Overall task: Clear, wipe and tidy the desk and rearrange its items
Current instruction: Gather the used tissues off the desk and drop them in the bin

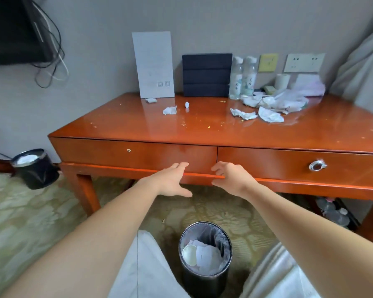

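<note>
Red-brown desk (138, 125); left hand (170, 179) and right hand (233, 179) out side by side before its front, fingers loose, holding nothing. Tissues (269, 114) beyond them, bin (202, 282) beneath.

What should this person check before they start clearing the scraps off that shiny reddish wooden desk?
1. Hands free: left hand and right hand are open, holding nothing: ok.
2. Bin near: round black bin with a clear liner stands on the floor below the hands: ok.
3. Room in the bin: partly filled with paper, space left: ok.
4. Top of the reddish wooden desk clean: crumpled white paper scraps and yellow crumbs lie on it: not ok.
5. Two clear plastic water bottles upright at the back: ok.
6. Wiping cloth at hand: none in view: cannot tell.
</note>
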{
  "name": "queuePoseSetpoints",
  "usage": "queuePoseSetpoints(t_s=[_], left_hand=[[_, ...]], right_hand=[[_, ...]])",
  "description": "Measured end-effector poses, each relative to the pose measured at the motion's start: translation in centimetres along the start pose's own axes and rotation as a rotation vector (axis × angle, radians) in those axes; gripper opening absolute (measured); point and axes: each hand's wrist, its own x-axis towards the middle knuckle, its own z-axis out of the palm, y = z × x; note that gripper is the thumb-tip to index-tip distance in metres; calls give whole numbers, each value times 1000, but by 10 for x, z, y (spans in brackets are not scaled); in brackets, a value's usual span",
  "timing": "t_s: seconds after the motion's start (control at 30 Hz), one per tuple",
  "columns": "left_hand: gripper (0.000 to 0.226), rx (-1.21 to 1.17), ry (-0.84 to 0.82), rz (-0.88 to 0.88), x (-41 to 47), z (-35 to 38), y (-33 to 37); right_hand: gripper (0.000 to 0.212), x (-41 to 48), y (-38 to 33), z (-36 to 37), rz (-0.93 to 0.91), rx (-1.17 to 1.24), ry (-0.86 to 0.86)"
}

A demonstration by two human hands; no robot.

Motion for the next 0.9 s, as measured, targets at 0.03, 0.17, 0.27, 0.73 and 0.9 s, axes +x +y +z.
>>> queuePoseSetpoints(t_s=[0.03,0.17,0.27,0.73,0.9], left_hand=[[102,8,8,3,-3,-9,4],[98,37,49,17,-5,-46,17],[90,71,123,17,0,-73,26],[60,186,346,-173,123,-147,-16],[50,197,364,-185,192,-167,-47]], right_hand=[[44,-1,-4,-9,-7,-6,19],[45,0,-18,-47,-28,-15,84],[46,7,-18,-76,-16,-55,150],[46,128,38,-146,153,-154,199],[47,200,59,-143,208,-207,200]])
